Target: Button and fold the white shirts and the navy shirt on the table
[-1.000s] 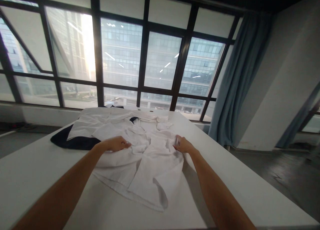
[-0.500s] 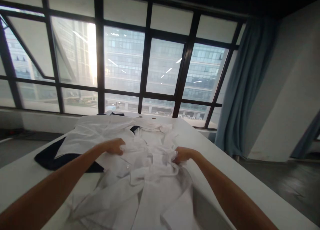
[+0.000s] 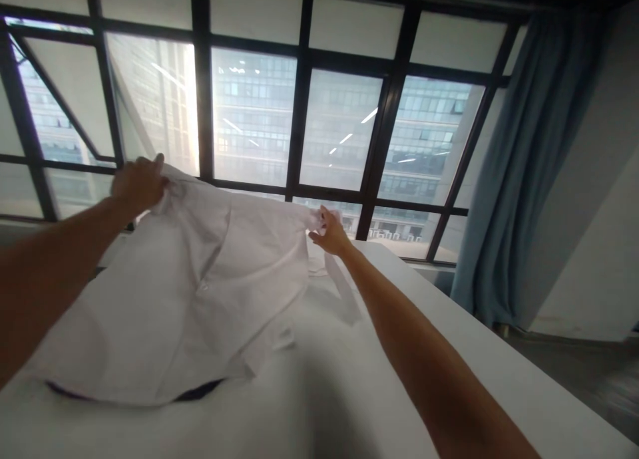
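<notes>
A white shirt (image 3: pixel 239 253) hangs stretched between my two hands, raised above the white table (image 3: pixel 399 293). My left hand (image 3: pixel 140 183) is closed on its upper left edge, in front of the window. At the shirt's upper right end, my right hand (image 3: pixel 329 231) pinches a bunched part of the cloth. A small button shows near the middle of the cloth, and its lower part drapes toward the table. Dark cloth (image 3: pixel 200 390) peeks out below the shirt's bottom edge.
Behind the table stands a wide window with dark frames (image 3: pixel 294 126); one pane at the left is tilted open. A blue curtain (image 3: pixel 524 179) hangs at the right beside a pale wall (image 3: pixel 589 266). The table's right edge runs diagonally toward the lower right.
Both hands have risen, the left one also moving left and the right one slightly left. The white cloth, bunched on the table before, is now lifted and spread between them.
</notes>
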{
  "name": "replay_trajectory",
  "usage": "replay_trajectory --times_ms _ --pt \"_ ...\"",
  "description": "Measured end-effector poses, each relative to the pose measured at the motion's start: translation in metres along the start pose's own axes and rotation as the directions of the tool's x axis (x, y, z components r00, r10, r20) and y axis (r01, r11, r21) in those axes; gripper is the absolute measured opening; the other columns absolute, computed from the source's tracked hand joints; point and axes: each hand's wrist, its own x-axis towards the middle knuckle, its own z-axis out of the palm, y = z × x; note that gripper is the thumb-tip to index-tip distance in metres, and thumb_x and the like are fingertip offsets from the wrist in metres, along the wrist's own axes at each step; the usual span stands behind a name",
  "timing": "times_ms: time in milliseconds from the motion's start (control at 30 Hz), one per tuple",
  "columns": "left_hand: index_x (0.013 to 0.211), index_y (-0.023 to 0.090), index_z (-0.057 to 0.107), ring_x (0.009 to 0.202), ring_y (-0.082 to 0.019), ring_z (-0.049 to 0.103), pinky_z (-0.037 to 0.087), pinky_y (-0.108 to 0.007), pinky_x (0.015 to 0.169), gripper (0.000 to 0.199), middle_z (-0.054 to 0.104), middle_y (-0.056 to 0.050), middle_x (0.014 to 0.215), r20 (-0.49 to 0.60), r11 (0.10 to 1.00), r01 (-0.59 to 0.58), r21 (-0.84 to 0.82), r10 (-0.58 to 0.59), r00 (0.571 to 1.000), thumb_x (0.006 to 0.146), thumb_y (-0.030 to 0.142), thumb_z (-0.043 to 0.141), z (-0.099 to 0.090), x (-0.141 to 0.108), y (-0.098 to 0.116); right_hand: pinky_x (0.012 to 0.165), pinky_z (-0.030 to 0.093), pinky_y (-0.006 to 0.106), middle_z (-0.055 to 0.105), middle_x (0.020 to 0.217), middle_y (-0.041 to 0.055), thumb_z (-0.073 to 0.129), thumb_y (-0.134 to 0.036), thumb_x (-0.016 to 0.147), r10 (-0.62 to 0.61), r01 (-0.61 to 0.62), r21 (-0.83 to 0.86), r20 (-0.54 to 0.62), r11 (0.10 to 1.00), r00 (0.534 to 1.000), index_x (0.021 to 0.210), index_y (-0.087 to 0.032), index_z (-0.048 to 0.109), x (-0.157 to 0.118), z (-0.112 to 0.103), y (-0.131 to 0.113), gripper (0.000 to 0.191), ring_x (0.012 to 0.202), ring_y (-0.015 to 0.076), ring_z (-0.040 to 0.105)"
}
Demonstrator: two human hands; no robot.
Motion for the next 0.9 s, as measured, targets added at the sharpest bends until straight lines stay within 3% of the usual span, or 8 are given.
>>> replay_trajectory --times_ms 100,167,233,333,433,667,767,900 --pt "0.144 0.012 0.033 0.142 -0.041 0.012 0.020 -0.056 0.111 0.057 0.020 -0.014 0.158 -0.121 0.995 0.098 -0.014 -0.099 0.988 0.094 0.039 0.038 0.046 -0.014 0.020 0.108 0.030 0.051 0.010 0.156 0.0222 0.069 -0.036 0.078 0.108 -0.089 -0.098 0.209 0.991 0.972 0.153 -0.014 0.009 0.009 0.048 -0.003 0.099 0.137 0.0363 0.030" --pt "0.147 0.008 0.028 0.143 -0.040 0.012 0.018 -0.060 0.111 0.061 0.014 -0.018 0.158 0.070 0.993 0.118 0.029 -0.120 0.990 0.092 0.031 0.043 0.077 -0.036 0.034 0.109 0.024 0.057 0.010 0.156 0.0221 0.069 -0.034 0.079 0.180 -0.109 -0.214 0.347 0.971 0.921 0.152 -0.016 0.015 -0.014 0.072 -0.004 0.093 0.139 0.0378 0.025" --pt "0.144 0.006 0.033 0.142 -0.040 0.017 0.020 -0.064 0.109 0.062 0.018 -0.021 0.156 0.315 0.998 0.056 0.034 -0.064 0.947 0.091 0.035 0.047 0.103 -0.069 0.048 0.110 0.019 0.058 0.025 0.153 0.0196 0.068 -0.033 0.080 0.111 0.007 -0.258 0.440 0.966 0.891 0.147 -0.018 0.032 -0.053 0.085 -0.005 0.078 0.139 0.0361 0.025" --pt "0.126 0.017 0.059 0.134 -0.032 0.040 0.028 -0.048 0.112 0.054 0.041 -0.013 0.148 0.454 0.990 -0.117 -0.073 0.138 0.880 0.087 0.052 0.050 0.121 -0.131 0.073 0.108 0.027 0.051 0.051 0.137 0.0146 0.065 -0.031 0.081 -0.048 0.191 -0.243 0.493 0.951 0.869 0.128 -0.021 0.056 -0.124 0.085 -0.008 0.049 0.127 0.0311 0.045" --pt "0.110 0.022 0.069 0.119 -0.025 0.056 0.038 -0.035 0.107 0.048 0.061 -0.006 0.130 0.396 0.938 -0.229 -0.262 0.321 0.861 0.085 0.058 0.048 0.113 -0.199 0.110 0.098 0.039 0.041 0.062 0.120 0.0106 0.062 -0.029 0.082 -0.021 0.154 -0.238 0.481 0.959 0.876 0.111 -0.021 0.067 -0.186 0.067 -0.015 0.030 0.110 0.0262 0.056" --pt "0.100 0.023 0.070 0.109 -0.023 0.059 0.043 -0.038 0.100 0.033 0.067 -0.005 0.115 0.329 0.802 -0.385 -0.456 0.554 0.765 0.090 0.046 0.048 0.055 -0.320 0.204 0.085 0.044 0.031 0.065 0.107 0.0071 0.058 -0.028 0.084 0.101 0.026 -0.271 0.445 0.962 0.890 0.099 -0.022 0.070 -0.270 0.012 -0.042 0.020 0.097 0.0210 0.060" --pt "0.106 0.022 0.069 0.115 -0.024 0.057 0.041 -0.038 0.103 0.032 0.066 -0.007 0.120 0.346 0.779 -0.408 -0.476 0.593 0.728 0.091 0.041 0.049 0.051 -0.354 0.218 0.080 0.044 0.029 0.066 0.103 0.0078 0.055 -0.025 0.085 0.106 0.047 -0.308 0.461 0.950 0.881 0.094 -0.020 0.070 -0.294 -0.006 -0.044 0.018 0.093 0.0202 0.060" --pt "0.125 0.021 0.062 0.130 -0.024 0.046 0.035 -0.040 0.110 0.041 0.053 -0.008 0.140 0.336 0.742 -0.437 -0.507 0.638 0.693 0.094 0.042 0.044 0.061 -0.383 0.213 0.080 0.043 0.026 0.066 0.098 0.0065 0.052 -0.024 0.088 0.072 0.032 -0.235 0.417 0.971 0.906 0.089 -0.018 0.069 -0.312 -0.018 -0.037 0.018 0.092 0.0180 0.059"
